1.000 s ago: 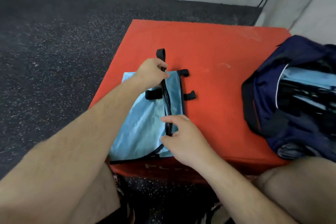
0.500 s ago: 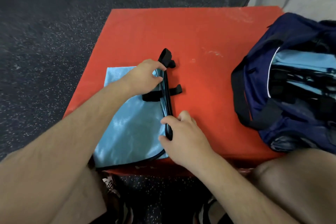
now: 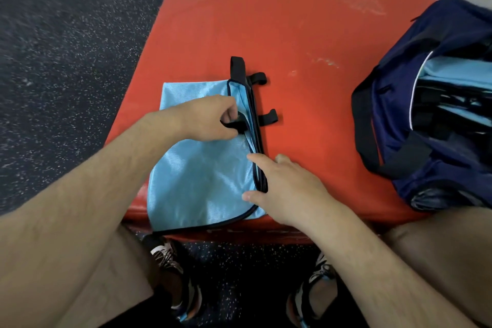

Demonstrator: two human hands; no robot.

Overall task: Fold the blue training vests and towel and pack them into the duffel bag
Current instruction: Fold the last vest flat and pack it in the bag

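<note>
head | left hand (image 3: 210,121) fingers (image 3: 231,107) pinch vest (image 3: 197,176) strap (image 3: 235,125) | right hand (image 3: 290,189) presses edge

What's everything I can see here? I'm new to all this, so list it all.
training vest: one, light blue with black trim, folded on the box's near left part
black straps: at least three, along the vest's right edge
duffel bag: one, navy, open, at the box's right end
packed vests: count unclear, light blue, inside the bag
padded box: one, red
floor: dark, speckled
shoes: two, below the box
left hand: pinches one strap
right hand: fingers straight, rests on the vest's right edge
</note>
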